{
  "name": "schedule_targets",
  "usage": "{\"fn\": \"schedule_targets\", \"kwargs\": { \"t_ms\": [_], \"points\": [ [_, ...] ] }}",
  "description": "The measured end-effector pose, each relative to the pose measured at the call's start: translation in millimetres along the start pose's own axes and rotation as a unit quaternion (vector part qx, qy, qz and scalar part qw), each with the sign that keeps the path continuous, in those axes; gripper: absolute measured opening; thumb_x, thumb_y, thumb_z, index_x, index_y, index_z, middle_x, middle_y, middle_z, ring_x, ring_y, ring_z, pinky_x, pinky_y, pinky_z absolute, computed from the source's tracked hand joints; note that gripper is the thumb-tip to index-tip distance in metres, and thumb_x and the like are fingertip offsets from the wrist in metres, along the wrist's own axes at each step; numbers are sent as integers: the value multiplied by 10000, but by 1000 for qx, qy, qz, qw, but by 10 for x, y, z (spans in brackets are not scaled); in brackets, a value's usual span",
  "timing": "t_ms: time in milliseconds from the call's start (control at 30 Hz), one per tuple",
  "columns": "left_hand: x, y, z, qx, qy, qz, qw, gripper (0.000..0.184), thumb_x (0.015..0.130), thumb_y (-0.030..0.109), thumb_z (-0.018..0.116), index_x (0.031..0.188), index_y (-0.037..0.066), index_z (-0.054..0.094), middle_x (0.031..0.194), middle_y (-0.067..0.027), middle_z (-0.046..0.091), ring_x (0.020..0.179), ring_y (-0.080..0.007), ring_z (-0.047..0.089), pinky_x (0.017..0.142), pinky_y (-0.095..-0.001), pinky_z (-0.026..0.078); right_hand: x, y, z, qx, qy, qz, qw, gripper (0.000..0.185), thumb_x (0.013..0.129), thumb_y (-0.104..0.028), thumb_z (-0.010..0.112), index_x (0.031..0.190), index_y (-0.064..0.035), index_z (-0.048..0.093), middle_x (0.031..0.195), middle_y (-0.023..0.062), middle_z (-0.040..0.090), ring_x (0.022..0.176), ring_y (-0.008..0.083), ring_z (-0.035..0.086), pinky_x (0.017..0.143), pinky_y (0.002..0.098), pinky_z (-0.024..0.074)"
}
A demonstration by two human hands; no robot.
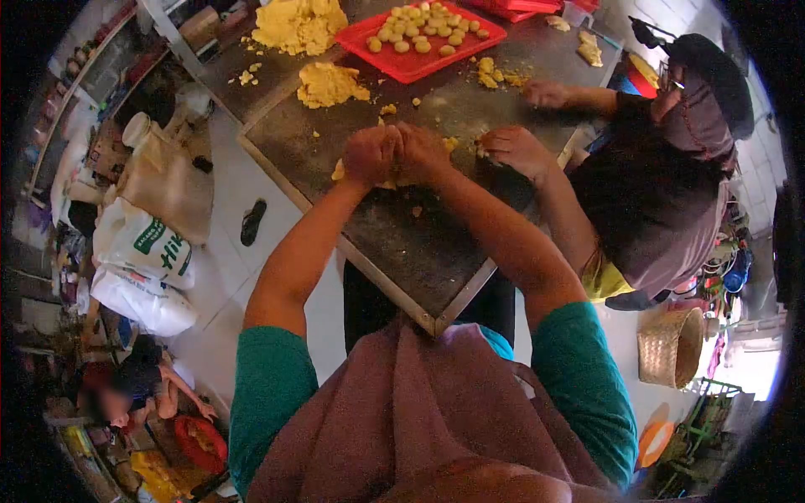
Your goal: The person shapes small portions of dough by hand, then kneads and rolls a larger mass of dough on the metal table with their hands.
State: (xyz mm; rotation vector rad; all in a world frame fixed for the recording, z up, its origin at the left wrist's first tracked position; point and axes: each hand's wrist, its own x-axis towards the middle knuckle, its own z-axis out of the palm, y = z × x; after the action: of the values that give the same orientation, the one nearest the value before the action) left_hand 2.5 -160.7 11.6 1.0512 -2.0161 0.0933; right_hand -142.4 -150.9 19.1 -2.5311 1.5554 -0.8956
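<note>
On the dark table [419,272], my left hand [369,157] and my right hand [422,152] meet side by side with fingers curled together. Yellow dough [338,170] shows at the edge of my left hand, and a little more lies under both hands. What the fingertips grip is hidden. A crumbly yellow dough lump [329,85] lies just beyond my hands, and a larger dough pile [299,25] sits behind it. Further back, a red tray [408,74] holds several small round dough balls [402,46]. Small crumbs are scattered around.
A co-worker [646,184] stands at the table's right side, one hand [516,151] close to my right hand, near dough bits [490,74]. White sacks [142,260] lie on the left. A woven basket [671,346] stands at right. Another person [147,381] is at lower left.
</note>
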Motion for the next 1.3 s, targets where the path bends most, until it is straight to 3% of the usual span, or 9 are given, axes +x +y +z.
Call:
{"fn": "schedule_targets", "kwargs": {
  "t_ms": [233,333,433,533,633,800,933,1033,1300],
  "points": [
    [-409,459,-405,87,-66,61,992,358,856,379,471,816,24,478,726,-131,454,728,-334,476,714,-438,374,9,-282,-766,283,46,105,952,412,927,-387,377,1167,-65,469,1052,168,548,978,289,539,834,375,413],
    [-554,597,-532,65,-32,57,996,356,777,316,577,933,6,496,818,-191,475,799,-366,470,740,-471,365,69,-364,-971,502,10,256,826,401,932,-381,386,1146,-60,492,1034,131,555,937,225,553,812,332,426],
    [-640,608,-524,51,-30,55,997,393,788,337,566,992,11,485,899,-198,473,856,-371,456,763,-492,346,-14,-51,-488,356,27,20,934,339,910,-296,461,1100,-14,462,1007,152,563,840,277,591,754,368,462],
    [-585,663,-581,88,-22,74,993,378,854,370,489,948,3,484,879,-165,493,825,-346,479,829,-470,358,-220,-129,-591,245,-119,48,961,311,883,-262,515,1077,-21,495,984,151,582,824,275,608,745,360,469],
    [-555,591,-629,51,-37,72,995,351,869,362,462,938,21,508,858,-154,510,825,-346,490,815,-478,362,-123,13,-612,405,-83,6,911,353,881,-321,529,1113,-54,541,917,107,617,846,185,596,753,312,458],
    [-353,86,-599,-98,165,-67,979,410,906,383,393,832,17,563,891,-151,559,843,-324,524,823,-440,361,-16,48,-1020,143,-50,175,973,454,869,-440,478,1064,-42,575,1049,147,599,972,270,574,833,358,435],
    [-459,-219,-260,-377,-34,-362,852,566,936,449,269,1017,-19,578,1033,-170,565,1011,-294,513,912,-382,340,2,140,-528,220,-162,270,924,564,880,-535,361,1090,-63,587,1186,158,535,1111,302,498,925,371,385],
    [-512,-91,-219,-363,-16,-337,868,565,944,431,241,1099,-20,544,1099,-184,549,1083,-286,489,948,-358,327,-85,153,-204,411,-129,176,885,526,901,-489,360,1169,-74,540,1242,171,489,1145,320,468,970,369,347],
    [-593,579,-477,-209,-111,-158,959,555,927,425,275,1153,-36,486,1114,-232,516,1084,-366,465,944,-422,340,-397,-215,-353,129,-114,-48,984,422,927,-334,366,1220,-54,483,1320,182,386,1240,349,335,1026,420,259]
  ]
}}
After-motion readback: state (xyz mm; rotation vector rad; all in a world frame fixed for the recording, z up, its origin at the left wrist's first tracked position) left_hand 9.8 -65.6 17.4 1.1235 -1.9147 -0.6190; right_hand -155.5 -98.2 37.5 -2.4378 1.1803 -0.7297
